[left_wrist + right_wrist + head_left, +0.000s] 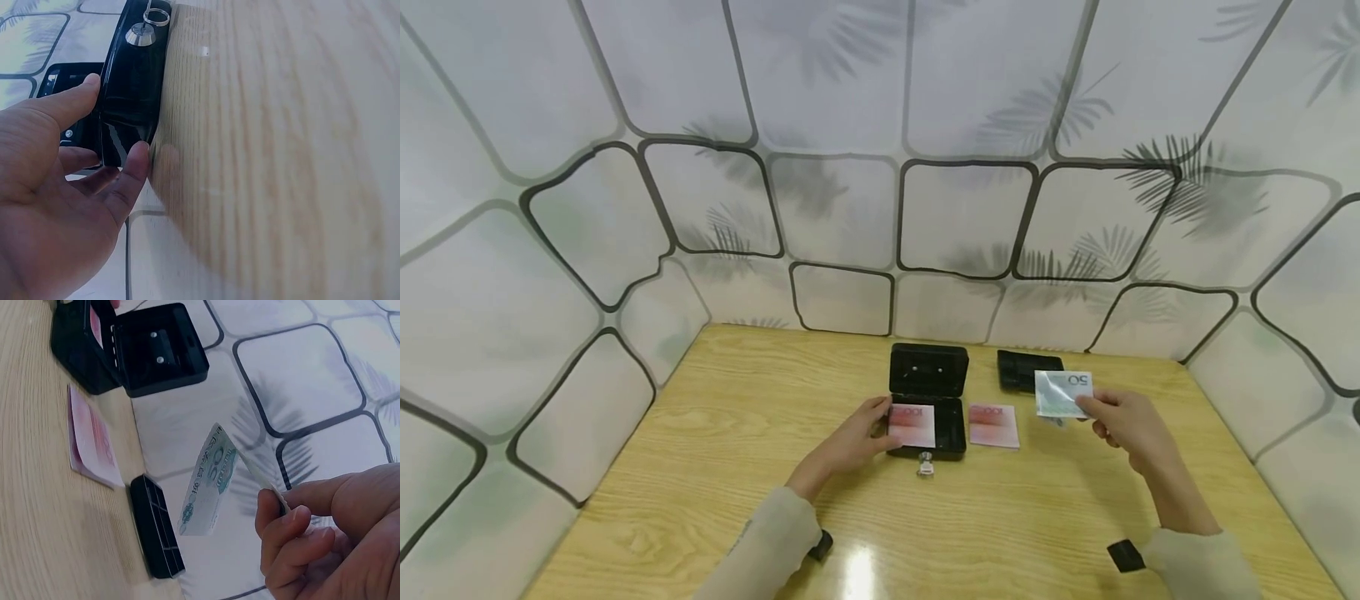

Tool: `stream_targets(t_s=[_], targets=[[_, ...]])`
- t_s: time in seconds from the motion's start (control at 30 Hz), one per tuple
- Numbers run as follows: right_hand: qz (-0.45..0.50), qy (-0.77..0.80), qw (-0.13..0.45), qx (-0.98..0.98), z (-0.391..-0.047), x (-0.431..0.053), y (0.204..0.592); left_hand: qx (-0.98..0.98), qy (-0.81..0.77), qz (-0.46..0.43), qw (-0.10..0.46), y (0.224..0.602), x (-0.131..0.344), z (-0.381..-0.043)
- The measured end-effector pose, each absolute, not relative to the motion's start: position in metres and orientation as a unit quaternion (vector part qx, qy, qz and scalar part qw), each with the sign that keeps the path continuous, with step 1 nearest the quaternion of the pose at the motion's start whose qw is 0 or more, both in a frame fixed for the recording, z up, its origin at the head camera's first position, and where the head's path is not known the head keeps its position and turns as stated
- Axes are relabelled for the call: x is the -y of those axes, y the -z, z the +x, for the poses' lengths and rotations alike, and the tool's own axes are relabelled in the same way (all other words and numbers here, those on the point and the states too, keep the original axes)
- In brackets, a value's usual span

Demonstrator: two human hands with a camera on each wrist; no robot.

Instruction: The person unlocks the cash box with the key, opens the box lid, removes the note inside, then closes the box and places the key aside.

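Observation:
A small black cash box stands with its lid raised, a key in its front lock. Inside, on the left, lies a red 100 banknote. My left hand holds the box at its left side, thumb at the front rim and fingers along the side wall. My right hand pinches a green folded 50 banknote between thumb and fingers, up off the table; the right wrist view shows the banknote with its flap angled away.
Right of the box, a folded red 100 banknote lies on the wooden table. Behind the green note sits a black compartment tray, partly covered by it. A key ring hangs at the lock. Patterned fabric walls border the table.

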State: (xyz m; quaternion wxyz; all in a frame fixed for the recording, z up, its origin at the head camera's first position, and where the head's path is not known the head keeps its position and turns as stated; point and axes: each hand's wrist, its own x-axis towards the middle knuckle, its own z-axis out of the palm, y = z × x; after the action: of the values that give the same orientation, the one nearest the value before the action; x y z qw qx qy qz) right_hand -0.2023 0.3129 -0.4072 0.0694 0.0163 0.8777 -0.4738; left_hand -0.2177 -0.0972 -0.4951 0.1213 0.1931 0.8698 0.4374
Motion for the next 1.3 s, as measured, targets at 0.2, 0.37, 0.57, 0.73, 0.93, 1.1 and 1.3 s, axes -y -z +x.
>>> stream_targets(t_s=[0.2, 0.37, 0.57, 0.73, 0.93, 1.1, 1.3], targets=[[0.027, 0.463, 0.075, -0.883, -0.2, -0.326, 0.408, -0.873, -0.432, 0.195, 0.119, 0.496, 0.098, -0.218], [0.032, 0.468, 0.083, -0.879, -0.2, -0.332, 0.411, -0.872, -0.431, 0.199, 0.119, 0.496, 0.098, -0.218], [0.04, 0.476, 0.09, -0.874, -0.203, -0.336, 0.417, -0.873, -0.43, 0.195, 0.121, 0.497, 0.098, -0.219], [0.042, 0.469, 0.105, -0.876, -0.206, -0.339, 0.427, -0.874, -0.428, 0.196, 0.119, 0.497, 0.098, -0.219], [0.04, 0.465, 0.12, -0.877, -0.21, -0.337, 0.441, -0.874, -0.431, 0.191, 0.119, 0.495, 0.098, -0.218], [0.039, 0.472, 0.129, -0.871, -0.213, -0.334, 0.451, -0.873, -0.43, 0.195, 0.12, 0.495, 0.098, -0.219], [0.045, 0.481, 0.14, -0.864, -0.218, -0.331, 0.46, -0.873, -0.431, 0.193, 0.12, 0.497, 0.097, -0.22]])
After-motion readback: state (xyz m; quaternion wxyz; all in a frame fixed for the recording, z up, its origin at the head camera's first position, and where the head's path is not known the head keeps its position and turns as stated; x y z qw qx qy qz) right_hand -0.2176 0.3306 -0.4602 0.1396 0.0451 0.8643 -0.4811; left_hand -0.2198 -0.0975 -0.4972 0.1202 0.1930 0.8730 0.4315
